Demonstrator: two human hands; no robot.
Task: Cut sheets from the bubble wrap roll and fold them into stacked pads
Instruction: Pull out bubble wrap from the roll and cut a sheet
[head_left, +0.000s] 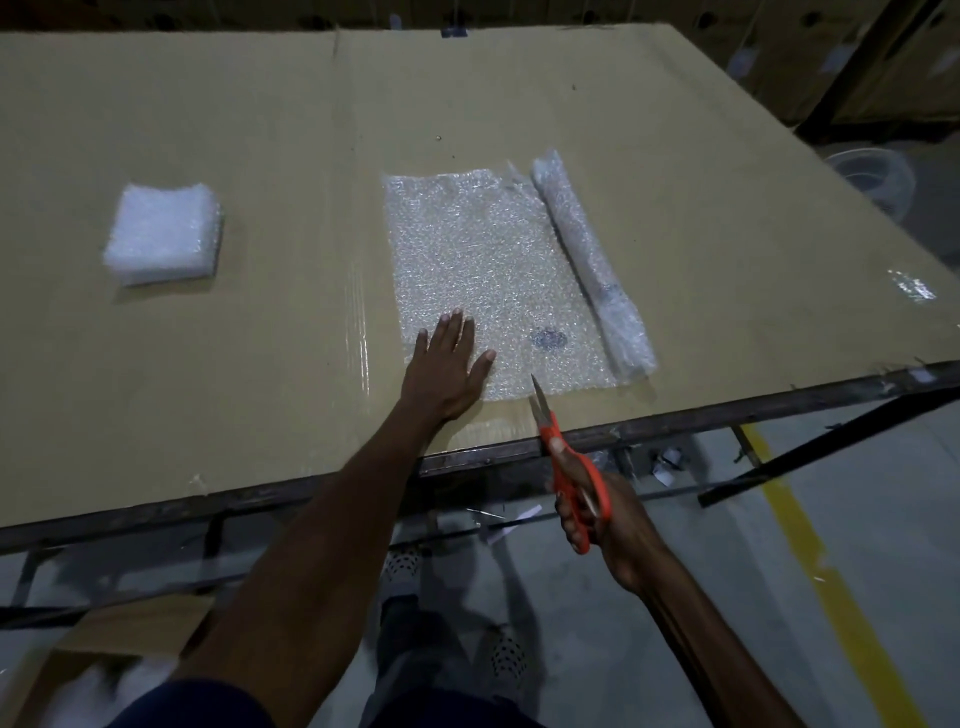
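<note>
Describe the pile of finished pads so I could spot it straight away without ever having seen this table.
Start at the big cardboard-covered table. The flat bubble wrap sheet lies near the front edge; look well to its left, where the stack of pads sits alone on bare cardboard. It is a thick, square, milky-white block, unlike the thin sheet and the long roll beside it.
</note>
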